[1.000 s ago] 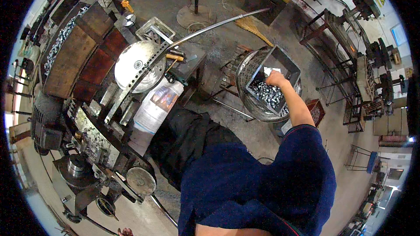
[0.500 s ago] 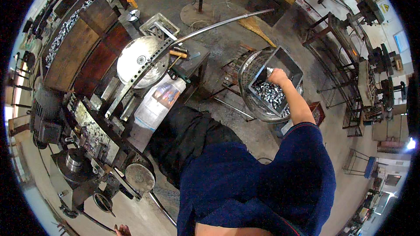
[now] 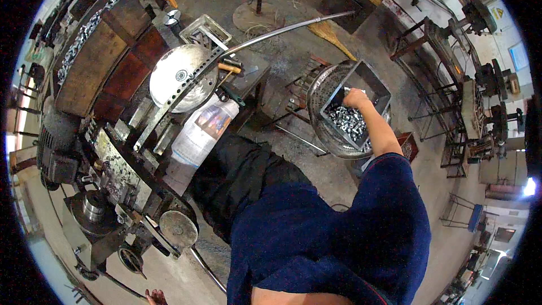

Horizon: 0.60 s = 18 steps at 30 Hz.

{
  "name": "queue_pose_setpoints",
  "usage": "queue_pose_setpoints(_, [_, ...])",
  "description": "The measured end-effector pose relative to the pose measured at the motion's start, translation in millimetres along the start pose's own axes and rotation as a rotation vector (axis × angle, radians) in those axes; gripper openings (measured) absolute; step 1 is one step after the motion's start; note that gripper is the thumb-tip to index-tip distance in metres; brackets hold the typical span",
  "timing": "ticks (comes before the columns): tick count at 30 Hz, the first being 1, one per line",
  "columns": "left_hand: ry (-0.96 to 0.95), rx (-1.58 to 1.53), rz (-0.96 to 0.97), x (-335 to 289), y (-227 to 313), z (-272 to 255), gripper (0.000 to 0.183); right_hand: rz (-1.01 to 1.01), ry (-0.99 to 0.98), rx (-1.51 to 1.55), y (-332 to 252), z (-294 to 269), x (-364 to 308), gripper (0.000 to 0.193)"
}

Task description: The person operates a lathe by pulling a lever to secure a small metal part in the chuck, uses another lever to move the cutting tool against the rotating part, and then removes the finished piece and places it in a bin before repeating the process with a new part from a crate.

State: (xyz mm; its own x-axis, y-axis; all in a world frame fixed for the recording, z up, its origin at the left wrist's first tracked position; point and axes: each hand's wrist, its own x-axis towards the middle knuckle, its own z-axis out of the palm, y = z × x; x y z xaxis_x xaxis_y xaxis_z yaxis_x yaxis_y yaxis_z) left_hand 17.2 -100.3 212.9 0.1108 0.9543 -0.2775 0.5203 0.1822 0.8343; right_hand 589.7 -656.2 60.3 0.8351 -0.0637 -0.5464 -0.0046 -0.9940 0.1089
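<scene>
Grimy workshop floor (image 3: 305, 164). Bin (image 3: 371, 83), long axis lower-left to upper-right. Right hand (image 3: 354, 98) inside, grip can't tell; left hand (image 3: 155, 297), fingers apart.

To the person's right, the bin (image 3: 368, 82) sits in the bowl (image 3: 315, 99), with metal parts (image 3: 349, 122) in its near portion and the right grip (image 3: 355, 98) inside it; the broom (image 3: 326, 32) lies on the floor beyond the bowl. To the left, the sheet (image 3: 195, 135) lies between the lap and the disc (image 3: 169, 76); the long bar (image 3: 282, 28) crosses in front of the disc; the hammer (image 3: 230, 68) lies on the counter (image 3: 247, 83) right of it; the tray (image 3: 218, 26) stands behind; the trough (image 3: 90, 70) is farther left.
</scene>
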Motion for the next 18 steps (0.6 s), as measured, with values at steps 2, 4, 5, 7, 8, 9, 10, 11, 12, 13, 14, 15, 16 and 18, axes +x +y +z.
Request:
queue_pose_setpoints(2, [-0.006,0.010,-0.001,2.0,0.3,-0.3,0.042,0.074,0.030,0.011,4.8,10.9,11.7,0.040])
queue_pose_setpoints(4, [-0.009,0.015,-0.002,3.0,0.4,-0.7,0.043,0.080,0.058,0.038,6.0,14.8,15.7,0.040])
queue_pose_setpoints(5, [-0.008,0.022,-0.002,2.9,0.1,-0.8,0.043,0.051,0.070,0.060,5.0,14.3,14.5,0.040])
queue_pose_setpoints(7, [-0.008,0.032,-0.003,2.7,-1.4,-2.8,0.043,0.039,0.096,0.092,5.7,16.6,17.3,0.040])
queue_pose_setpoints(8, [-0.007,0.025,-0.002,4.0,-1.5,-2.7,0.043,0.057,0.109,0.103,7.9,22.9,24.8,0.040])
queue_pose_setpoints(9, [-0.011,0.031,-0.002,5.3,-1.1,-2.9,0.043,0.075,0.122,0.114,10.6,29.5,33.2,0.040])
queue_pose_setpoints(10, [-0.012,0.030,-0.001,5.3,-1.6,-3.3,0.043,0.037,0.118,0.090,14.8,36.4,43.9,0.043])
queue_pose_setpoints(11, [-0.015,0.036,0.001,6.6,-1.6,-3.9,0.043,0.001,0.114,0.067,21.0,41.5,53.3,0.046])
queue_pose_setpoints(12, [-0.017,0.037,0.002,7.9,-2.0,-4.8,0.043,-0.036,0.111,0.043,27.4,47.7,61.2,0.049])
queue_pose_setpoints(13, [-0.019,0.037,0.002,8.9,-2.6,-4.4,0.043,-0.004,0.096,0.070,30.8,51.9,65.7,0.048])
queue_pose_setpoints(14, [-0.022,0.043,0.003,10.7,-2.7,-5.0,0.043,0.028,0.082,0.098,34.3,56.1,70.0,0.046])
queue_pose_setpoints(15, [-0.025,0.045,0.002,11.6,-3.0,-6.0,0.043,0.061,0.067,0.125,37.8,59.9,74.4,0.045])
queue_pose_setpoints(16, [-0.023,0.050,-0.001,11.5,-4.2,-7.0,0.043,-0.002,0.084,0.050,34.9,58.9,73.5,0.044])
queue_pose_setpoints(18, [-0.021,0.067,-0.001,10.9,-4.5,-11.6,0.043,-0.122,0.121,-0.095,30.3,50.9,54.0,0.042])
